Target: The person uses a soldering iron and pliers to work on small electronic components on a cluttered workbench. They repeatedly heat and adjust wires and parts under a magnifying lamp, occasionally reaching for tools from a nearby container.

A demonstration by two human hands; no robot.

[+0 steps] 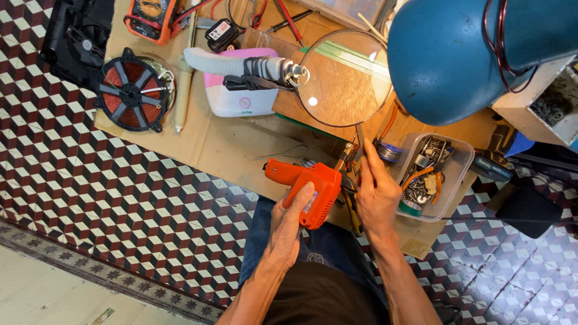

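Orange plastic soldering gun [308,186], pistol-shaped with a long barrel pointing left, sits in the person's left hand [288,224], just above their denim-clad lap at the near edge of the wooden workbench [205,141]. The fingers are wrapped around its grip, thumb lying along the side of the body, so that hand is closed firmly on the tool. Right beside it, the right hand [376,192] is raised with its fingers pinched around something thin at the gun's copper-coloured front end [344,157]; the piece is too small for me to make out, but the fingers are clearly closed on it, and the two hands nearly touch.

Above the hands hangs a round magnifying lens [343,78] on a grey flexible gooseneck arm [232,63], with a big blue metal lamp shade [445,57] to its right. Just right of the right hand stands a clear plastic tub [459,157] full of metal parts and orange-handled tools. Farther left on the bench lie a red and black wire spool [131,90], a white and pink plastic box [232,99], and an orange multimeter [152,17] near the far edge. The floor has a dark red, black and white cube-pattern tile [90,180].
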